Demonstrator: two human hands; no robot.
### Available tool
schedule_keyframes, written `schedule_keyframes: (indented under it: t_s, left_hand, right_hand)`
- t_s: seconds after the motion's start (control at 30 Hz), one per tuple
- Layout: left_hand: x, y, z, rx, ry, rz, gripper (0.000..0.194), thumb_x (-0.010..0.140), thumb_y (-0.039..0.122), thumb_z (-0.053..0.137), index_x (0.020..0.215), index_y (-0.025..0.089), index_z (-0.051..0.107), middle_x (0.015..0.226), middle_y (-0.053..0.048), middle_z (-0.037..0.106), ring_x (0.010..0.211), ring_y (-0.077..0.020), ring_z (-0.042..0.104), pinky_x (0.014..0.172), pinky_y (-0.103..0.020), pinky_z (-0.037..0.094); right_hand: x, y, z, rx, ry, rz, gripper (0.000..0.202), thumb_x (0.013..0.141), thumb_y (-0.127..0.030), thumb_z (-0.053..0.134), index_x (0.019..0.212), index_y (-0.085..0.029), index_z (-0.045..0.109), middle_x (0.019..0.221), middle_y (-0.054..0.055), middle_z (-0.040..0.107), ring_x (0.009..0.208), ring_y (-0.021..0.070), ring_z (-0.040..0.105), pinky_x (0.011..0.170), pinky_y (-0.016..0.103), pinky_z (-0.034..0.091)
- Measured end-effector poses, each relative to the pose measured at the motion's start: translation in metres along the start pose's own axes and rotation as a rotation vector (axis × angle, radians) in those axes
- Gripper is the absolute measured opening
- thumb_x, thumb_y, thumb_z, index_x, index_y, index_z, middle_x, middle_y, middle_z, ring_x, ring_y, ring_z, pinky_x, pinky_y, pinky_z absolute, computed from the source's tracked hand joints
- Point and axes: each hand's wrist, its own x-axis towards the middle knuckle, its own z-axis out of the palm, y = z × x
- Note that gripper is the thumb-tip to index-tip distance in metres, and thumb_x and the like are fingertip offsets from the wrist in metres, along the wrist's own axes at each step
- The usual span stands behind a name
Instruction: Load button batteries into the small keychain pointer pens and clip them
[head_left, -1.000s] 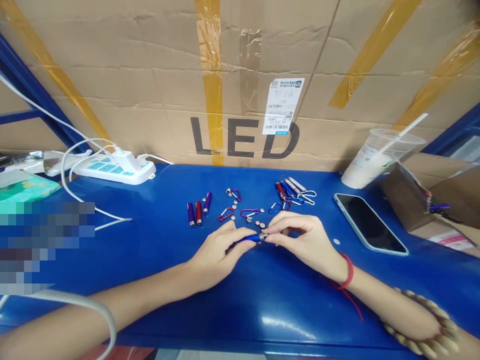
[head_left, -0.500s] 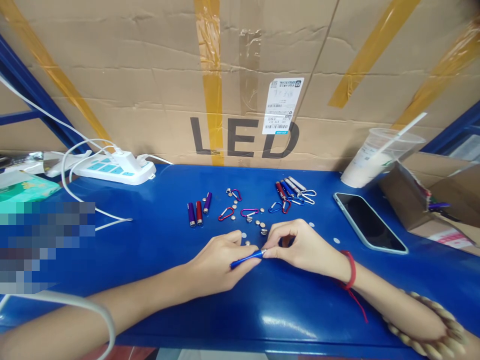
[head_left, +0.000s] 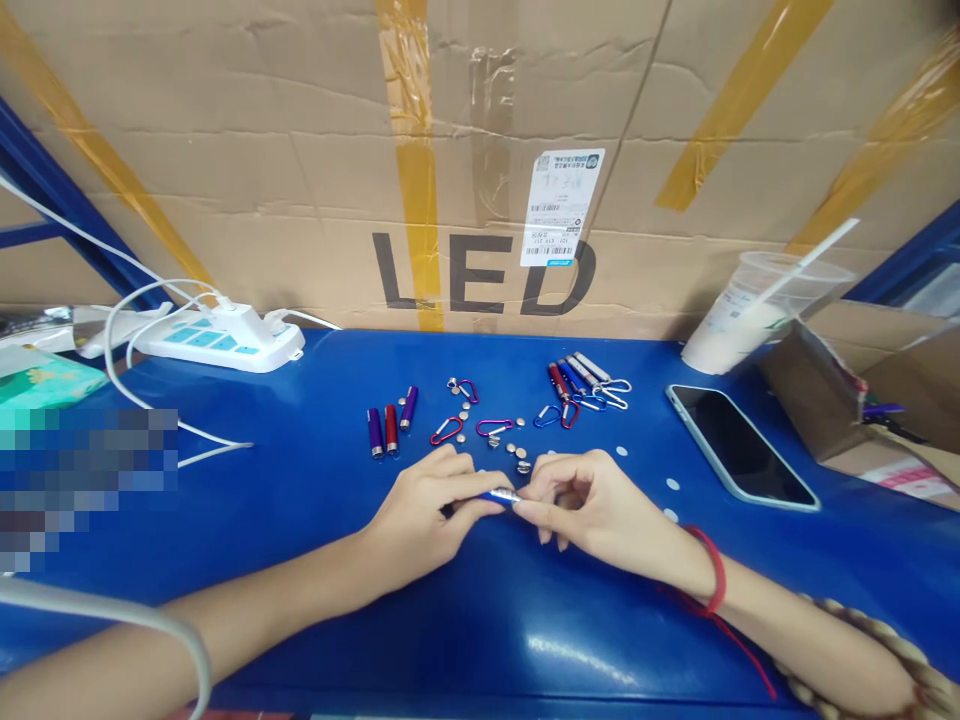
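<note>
My left hand (head_left: 427, 505) pinches the body of a small blue mini flashlight (head_left: 498, 495) between thumb and fingers, hiding much of it. At its silver end, my right hand (head_left: 592, 500) has thumb and forefinger closed on the tip. Just beyond the hands lie several loose button cells (head_left: 510, 449) and some small metal end pieces (head_left: 523, 467). Purple and red tubes (head_left: 391, 430) rest near my left hand. Carabiner clips (head_left: 448, 431) are scattered in the middle. Past my right hand are several flashlights with clips attached (head_left: 571, 379).
White paper-like discs (head_left: 673, 484) lie right of my right hand. A phone (head_left: 739, 445), a plastic cup with a straw (head_left: 739, 320) and an open carton (head_left: 817, 390) stand right. A power strip (head_left: 225, 345) with cables sits left. A large cardboard box (head_left: 300, 150) closes the back.
My left hand's grip has shifted, covering the rear of the flashlight that showed before. My right fingers have turned at its silver end. A white disc now shows beside my right wrist.
</note>
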Motion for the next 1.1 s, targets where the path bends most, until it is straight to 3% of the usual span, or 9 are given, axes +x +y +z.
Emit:
schedule_keyframes:
  t_s: [0.13,0.33,0.67,0.77,0.9,1.0,1.1]
  left_hand:
    - [0.001,-0.001,-0.001,-0.019,0.047,0.026,0.023,0.088,0.026,0.046,0.096,0.020,0.067,0.061,0.001,0.050,0.059,-0.0093,0.042,0.058,-0.020,0.039]
    - [0.000,-0.001,0.000,-0.004,0.112,0.116,0.027,0.089,0.029,0.044,0.096,0.018,0.068,0.062,0.000,0.050,0.061,-0.0096,0.044,0.058,-0.020,0.040]
    - [0.006,0.003,-0.004,-0.165,0.069,-0.052,0.024,0.087,0.027,0.048,0.095,0.015,0.067,0.060,-0.001,0.056,0.058,-0.0104,0.047,0.059,-0.022,0.042]
    - [0.007,0.003,-0.004,-0.207,0.060,-0.112,0.021,0.085,0.025,0.051,0.095,0.016,0.067,0.067,-0.002,0.061,0.061,-0.0112,0.050,0.061,-0.023,0.043]
    - [0.008,0.003,-0.005,-0.298,0.067,-0.188,0.019,0.083,0.022,0.052,0.094,0.015,0.067,0.080,-0.004,0.067,0.069,-0.0124,0.056,0.068,-0.024,0.045]
    - [0.008,0.004,-0.005,-0.310,0.026,-0.164,0.018,0.083,0.022,0.052,0.091,0.016,0.067,0.078,-0.003,0.067,0.069,-0.0118,0.055,0.069,-0.024,0.045]
    - [0.008,0.004,-0.006,-0.319,-0.038,-0.172,0.017,0.083,0.022,0.052,0.089,0.017,0.067,0.080,-0.003,0.067,0.072,-0.0118,0.056,0.068,-0.023,0.045]
  right_hand:
    - [0.002,0.000,-0.002,0.134,-0.043,0.068,0.037,0.059,-0.047,0.073,0.062,-0.012,0.063,0.054,0.001,0.059,0.045,0.0088,0.053,0.041,0.019,0.045]
    - [0.001,-0.008,0.000,0.236,-0.101,0.185,0.041,0.052,-0.049,0.075,0.053,-0.011,0.060,0.047,-0.001,0.057,0.039,0.0065,0.050,0.037,0.017,0.042]
    - [0.005,-0.002,-0.001,0.200,-0.032,0.072,0.045,0.065,-0.056,0.064,0.058,-0.012,0.060,0.048,-0.001,0.055,0.039,0.0048,0.046,0.036,0.016,0.039]
    - [0.006,0.002,-0.003,0.050,0.082,-0.054,0.039,0.066,-0.051,0.066,0.069,-0.012,0.063,0.053,-0.001,0.057,0.040,0.0059,0.049,0.037,0.017,0.041]
    - [0.004,0.003,-0.008,-0.196,0.281,-0.386,0.028,0.068,-0.039,0.070,0.085,-0.017,0.068,0.073,0.004,0.064,0.051,0.0084,0.055,0.046,0.020,0.047]
    - [0.003,0.003,-0.011,-0.359,0.300,-0.588,0.015,0.074,-0.035,0.066,0.076,-0.020,0.071,0.081,0.005,0.065,0.068,0.0128,0.061,0.061,0.024,0.052]
    - [0.002,0.004,-0.013,-0.469,0.282,-0.672,0.015,0.078,-0.032,0.062,0.071,-0.022,0.071,0.082,0.004,0.066,0.076,0.0147,0.062,0.071,0.026,0.052]
